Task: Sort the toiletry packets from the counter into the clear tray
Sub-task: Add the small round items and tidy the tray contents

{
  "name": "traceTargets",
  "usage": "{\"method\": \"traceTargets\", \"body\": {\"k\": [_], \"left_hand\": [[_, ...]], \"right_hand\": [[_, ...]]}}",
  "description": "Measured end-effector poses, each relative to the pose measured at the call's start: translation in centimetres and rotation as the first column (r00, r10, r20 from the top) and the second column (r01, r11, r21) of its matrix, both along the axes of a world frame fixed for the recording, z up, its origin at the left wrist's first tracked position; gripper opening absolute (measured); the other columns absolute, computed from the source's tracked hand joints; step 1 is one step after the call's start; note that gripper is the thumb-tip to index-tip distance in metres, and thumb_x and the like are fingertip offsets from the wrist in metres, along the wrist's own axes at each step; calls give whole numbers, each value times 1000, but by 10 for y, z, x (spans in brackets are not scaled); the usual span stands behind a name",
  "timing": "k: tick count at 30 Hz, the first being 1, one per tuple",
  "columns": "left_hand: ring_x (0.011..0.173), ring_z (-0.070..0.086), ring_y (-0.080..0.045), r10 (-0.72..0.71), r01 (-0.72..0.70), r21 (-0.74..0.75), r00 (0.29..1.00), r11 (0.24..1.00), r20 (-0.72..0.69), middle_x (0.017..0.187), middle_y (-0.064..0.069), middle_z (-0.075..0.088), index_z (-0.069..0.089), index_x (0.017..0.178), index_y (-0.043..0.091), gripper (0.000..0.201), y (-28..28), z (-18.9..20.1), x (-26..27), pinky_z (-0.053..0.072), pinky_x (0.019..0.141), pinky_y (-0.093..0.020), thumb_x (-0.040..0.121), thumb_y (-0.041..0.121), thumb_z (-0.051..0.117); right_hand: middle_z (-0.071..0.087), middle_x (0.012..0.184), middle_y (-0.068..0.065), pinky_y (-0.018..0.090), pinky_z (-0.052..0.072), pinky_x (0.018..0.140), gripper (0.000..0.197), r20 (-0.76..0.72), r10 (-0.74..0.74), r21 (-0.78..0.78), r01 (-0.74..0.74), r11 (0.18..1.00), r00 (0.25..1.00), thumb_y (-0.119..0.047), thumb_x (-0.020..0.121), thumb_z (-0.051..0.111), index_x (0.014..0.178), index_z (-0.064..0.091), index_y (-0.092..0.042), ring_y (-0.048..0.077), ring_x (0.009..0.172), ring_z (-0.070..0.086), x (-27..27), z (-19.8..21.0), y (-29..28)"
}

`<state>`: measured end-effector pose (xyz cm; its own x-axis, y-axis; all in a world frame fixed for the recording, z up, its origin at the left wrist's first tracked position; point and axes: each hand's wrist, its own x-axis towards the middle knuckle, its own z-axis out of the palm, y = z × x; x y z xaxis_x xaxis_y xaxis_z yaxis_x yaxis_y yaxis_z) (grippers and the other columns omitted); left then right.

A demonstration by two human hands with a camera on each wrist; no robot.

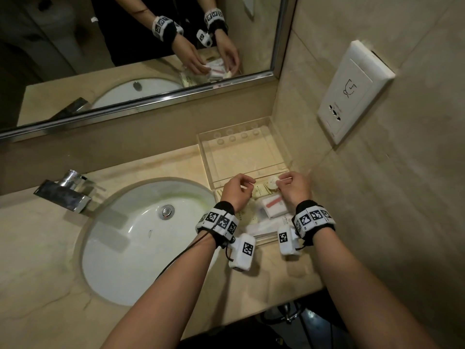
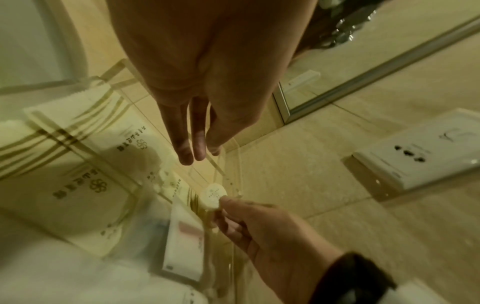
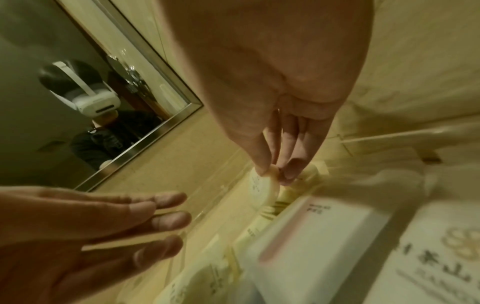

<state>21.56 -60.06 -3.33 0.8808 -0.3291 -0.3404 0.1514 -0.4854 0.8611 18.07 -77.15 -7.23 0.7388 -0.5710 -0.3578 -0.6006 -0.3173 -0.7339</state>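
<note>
Beige marble worktop (image 1: 50, 285) in a bathroom corner, white sink (image 1: 141, 238) on the left, mirror (image 1: 125, 46) behind, wall socket (image 1: 352, 91) on the right. The clear tray (image 1: 284, 149) sits against the back wall with the toiletry packets (image 1: 274, 206) piled just in front. Right hand (image 1: 294, 188) pinches a round white packet (image 1: 273, 183) at the tray's near edge. Left hand (image 1: 236, 191) hovers beside it, fingers loose, holding nothing.

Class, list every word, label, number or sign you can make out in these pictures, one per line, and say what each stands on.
No text reads clearly enough to quote.
Paper packets: flower logo and a line of characters, blurred.
White box: small print beside a pink stripe, blurred.
Round packet pinched by the right hand: tiny print, unreadable.
Wall socket plate: line-drawn symbol, no words.
Wristbands: black-and-white square code markers, no words.
</note>
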Motion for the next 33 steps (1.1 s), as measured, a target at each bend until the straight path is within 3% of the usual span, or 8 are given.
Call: {"method": "traceTargets", "body": {"k": [2,7,13,19,22,26,31,33], "left_hand": [[85,66,-24,-65,63,59,997,996,44,104,-7,68,67,103,11,17,-4,-2,-2,53,78,-30,93,8,53],[100,64,-23,-189,181,154,981,971,41,117,-7,67,67,112,9,24,-15,-3,-4,48,88,-27,94,8,50],[120,52,-27,-347,304,303,933,903,97,131,-11,54,63,123,12,33,-30,-11,-3,38,106,-33,94,5,48],[117,48,-29,-470,408,411,881,816,58,127,-12,45,44,142,26,51,-51,-26,-5,40,105,-33,92,23,57],[118,42,-31,-532,413,534,843,737,81,126,-12,41,41,142,33,54,-61,-35,-6,45,99,-43,91,34,59],[122,36,-33,-566,405,626,821,666,71,130,-13,37,45,138,29,52,-65,-39,-2,47,95,-47,90,44,57],[122,42,-31,-486,359,561,870,746,89,130,-13,42,44,140,23,55,-63,-45,0,43,102,-41,90,38,61],[116,49,-31,-454,336,531,884,778,107,123,-13,49,51,133,19,49,-63,-45,1,45,100,-38,88,37,62]], "right_hand": [[70,87,5,36,57,81,12,-5,-3,-16,2,1000,1000,-14,84,73,92,63,-13,23,83,70,2,-7,1],[67,98,9,39,57,84,13,-4,23,-140,-24,990,1000,-12,81,75,85,63,-15,22,85,66,0,-13,0],[64,109,11,37,56,87,17,-6,48,-231,-48,972,999,-3,85,68,100,64,-10,24,92,65,-11,-12,-4],[58,122,9,42,55,89,25,-20,119,-335,-119,935,993,-8,90,63,114,66,-14,26,99,63,-22,-13,1],[55,126,9,40,54,92,30,-36,141,-341,-145,929,989,-8,91,62,120,65,-16,27,105,61,-26,-14,2],[51,131,11,43,49,101,37,-52,180,-316,-187,930,982,-5,91,60,127,61,-14,28,112,58,-28,-19,2],[52,131,12,45,50,99,39,-49,182,-329,-188,925,982,-6,91,60,130,60,-10,30,112,59,-29,-20,1],[53,130,13,45,50,98,38,-46,181,-335,-186,924,982,-5,92,58,129,60,-9,31,110,60,-29,-21,1]]}}
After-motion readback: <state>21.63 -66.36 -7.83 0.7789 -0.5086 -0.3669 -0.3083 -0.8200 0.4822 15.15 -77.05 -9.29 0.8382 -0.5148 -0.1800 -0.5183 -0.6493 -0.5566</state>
